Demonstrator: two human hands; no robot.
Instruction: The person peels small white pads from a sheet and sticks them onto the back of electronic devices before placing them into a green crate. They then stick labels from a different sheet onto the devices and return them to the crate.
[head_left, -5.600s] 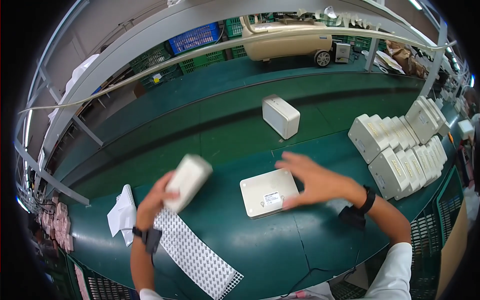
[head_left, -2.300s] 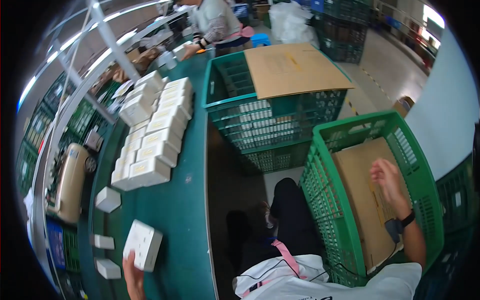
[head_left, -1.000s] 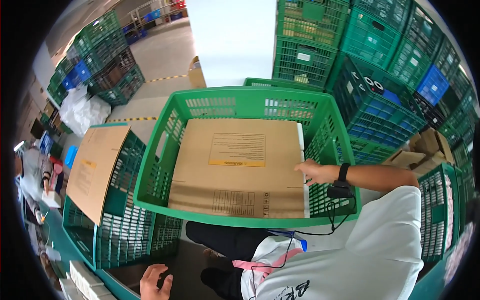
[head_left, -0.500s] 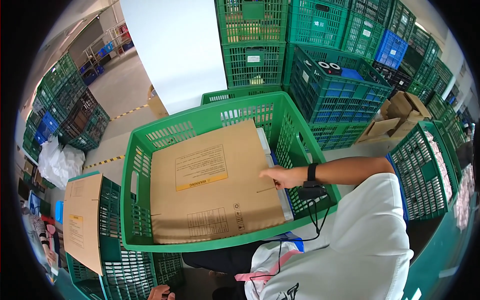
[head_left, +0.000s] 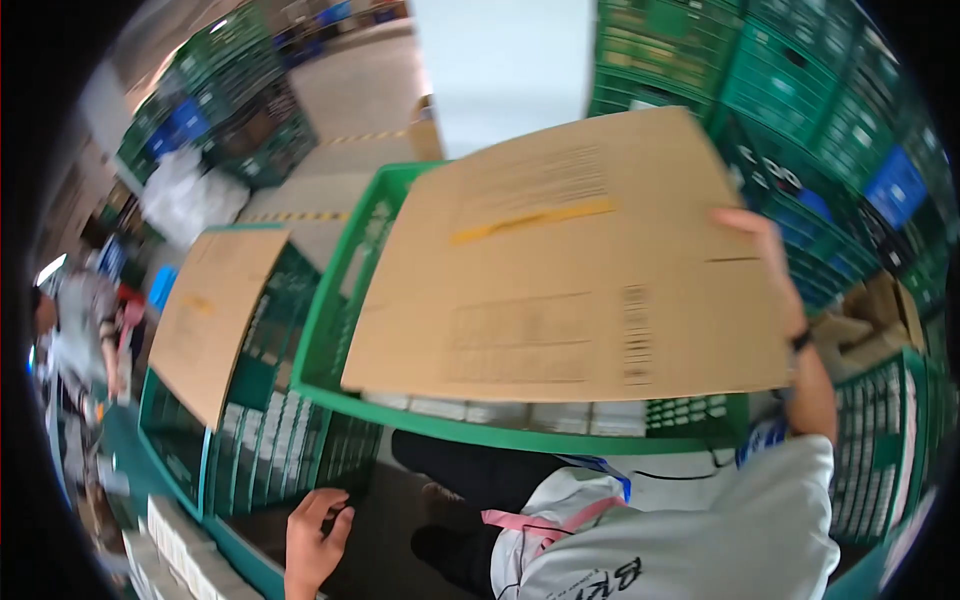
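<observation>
My right hand [head_left: 757,236] grips a flat cardboard sheet [head_left: 560,275] by its right edge, fingers on top; the thumb is hidden. The sheet, printed with a yellow strip, is raised and tilted over a bright green plastic crate [head_left: 325,325]. Below the sheet's near edge, a row of white boxes [head_left: 520,412] shows inside the crate. Most of the crate's contents stay covered. My left hand [head_left: 317,540] hangs low at the front, loosely curled with thumb and fingers apart, holding nothing. It is nearest a dark green crate [head_left: 270,480] at the left.
Another cardboard sheet [head_left: 215,315] covers part of the dark green crate. White boxes [head_left: 185,555] stand at the lower left. A white pillar [head_left: 500,75] and stacked crates [head_left: 660,45] rise behind; a person [head_left: 85,325] is at far left.
The cardboard sheet has come up out of the crate in my right hand, uncovering white boxes. My left hand shows more at the bottom. The view has swung left.
</observation>
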